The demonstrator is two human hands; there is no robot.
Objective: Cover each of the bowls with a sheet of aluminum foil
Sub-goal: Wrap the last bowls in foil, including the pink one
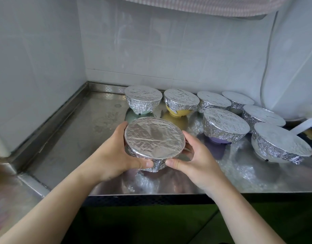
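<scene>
I hold the foil-covered bowl [154, 140] between both hands, its flat foil top tilted toward me. My left hand [114, 155] cups its left side, fingers curled round the far rim and thumb pressed on the crumpled foil skirt at the near bottom. My right hand [193, 159] takes the right side the same way, thumb on the foil close to my left thumb, fingers wrapped under and behind. So each grip is closed round the bowl. I cannot tell whether its base touches the steel table [84, 138] or hangs just above it.

Foil hides what any bowl contains. Behind the held one stands a green bowl [143, 101] and, just beside it on the right, a yellow bowl [180, 103], both wrapped with only their bases showing. Further right a purple bowl [225, 125] sits wrapped, and four more foil-wrapped bowls [278, 143] crowd along the right, some touching.

The table's left part is bare steel up to a raised lip along the tiled wall [37, 67]. The near edge runs just under my wrists. A white cord [265, 71] hangs down the wall at the right.
</scene>
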